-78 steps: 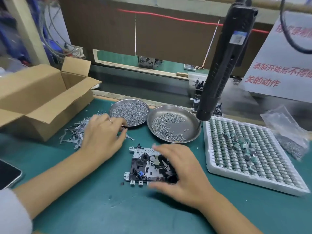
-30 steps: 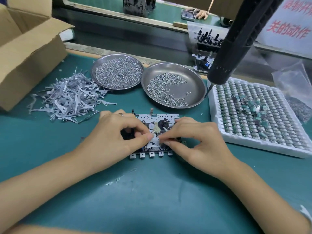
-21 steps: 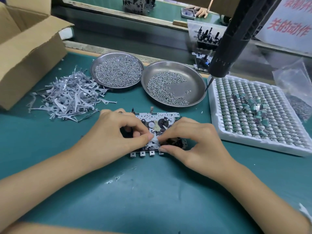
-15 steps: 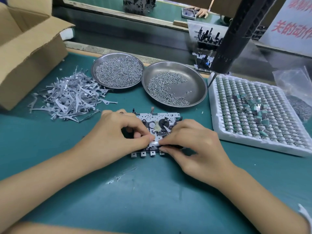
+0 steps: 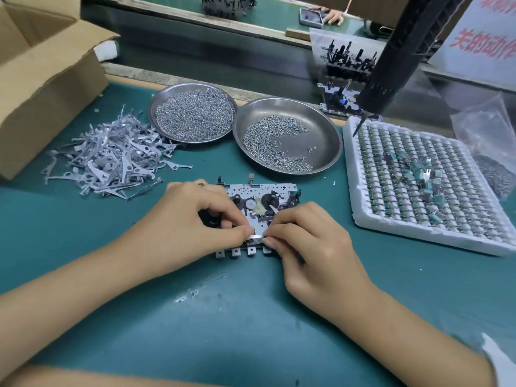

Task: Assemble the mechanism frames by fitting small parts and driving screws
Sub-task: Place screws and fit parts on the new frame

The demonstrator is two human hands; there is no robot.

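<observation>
A metal mechanism frame [image 5: 275, 191] with black gears lies flat on the green mat [image 5: 251, 317] in the middle. My left hand [image 5: 192, 222] and my right hand [image 5: 310, 247] meet over its near edge. Between their fingertips both pinch a small flat metal lever [image 5: 256, 238] and hold it down on the frame. The hands hide the frame's left and lower right parts. A pile of grey metal levers [image 5: 111, 157] lies to the left. Two steel dishes behind hold small springs [image 5: 195, 111] and screws [image 5: 275, 143].
A black electric screwdriver [image 5: 391, 60] hangs at the upper right, its tip over a white foam tray [image 5: 418, 238] of small green parts. An open cardboard box [image 5: 42, 88] stands at the left. Finished frames [image 5: 343, 79] stand behind the dishes. A plastic bag [image 5: 491, 141] lies far right.
My left hand left the lever pile and joined my right hand on the frame. Over the last second both hands stay pinched on the lever, shifting only slightly.
</observation>
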